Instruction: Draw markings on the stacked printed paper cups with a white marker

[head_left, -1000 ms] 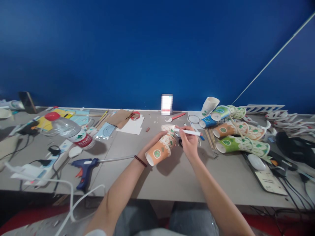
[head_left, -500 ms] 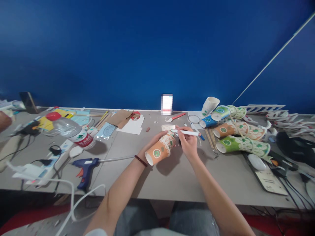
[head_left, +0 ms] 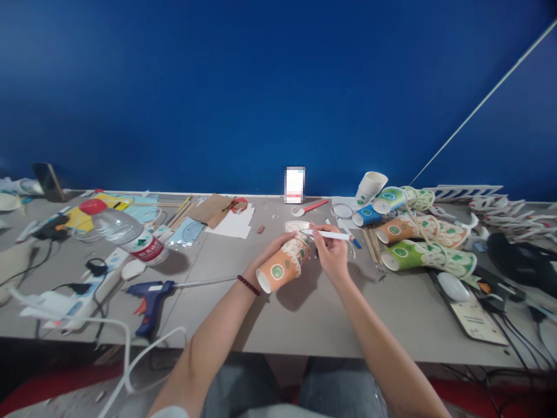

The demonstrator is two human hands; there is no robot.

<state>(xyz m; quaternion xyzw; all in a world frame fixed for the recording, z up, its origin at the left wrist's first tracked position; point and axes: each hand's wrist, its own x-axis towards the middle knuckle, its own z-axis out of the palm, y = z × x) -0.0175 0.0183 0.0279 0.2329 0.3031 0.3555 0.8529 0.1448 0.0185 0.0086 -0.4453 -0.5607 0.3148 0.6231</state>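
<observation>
My left hand (head_left: 270,253) is closed round an orange and white paper cup (head_left: 281,267) with a green round mark. The cup lies tilted, its base toward me and its pale rim end pointing away. Between the thumb and fingers of my right hand (head_left: 333,251) is a white marker (head_left: 331,234). Its tip is at the cup's side near the rim; whether it touches, I cannot tell. The fingertips of my left hand are partly hidden behind the cup.
Right of my hands lie several joined paper cups (head_left: 404,256), a cup stack (head_left: 372,187) and wooden sticks (head_left: 371,244). To the left are a hot glue gun (head_left: 152,299), a water bottle (head_left: 130,232) and a power strip (head_left: 98,290). A phone (head_left: 295,184) stands at the wall.
Both hands keep almost the same pose on the cup and marker. A co-worker's arm at the far left edge has gone out of view.
</observation>
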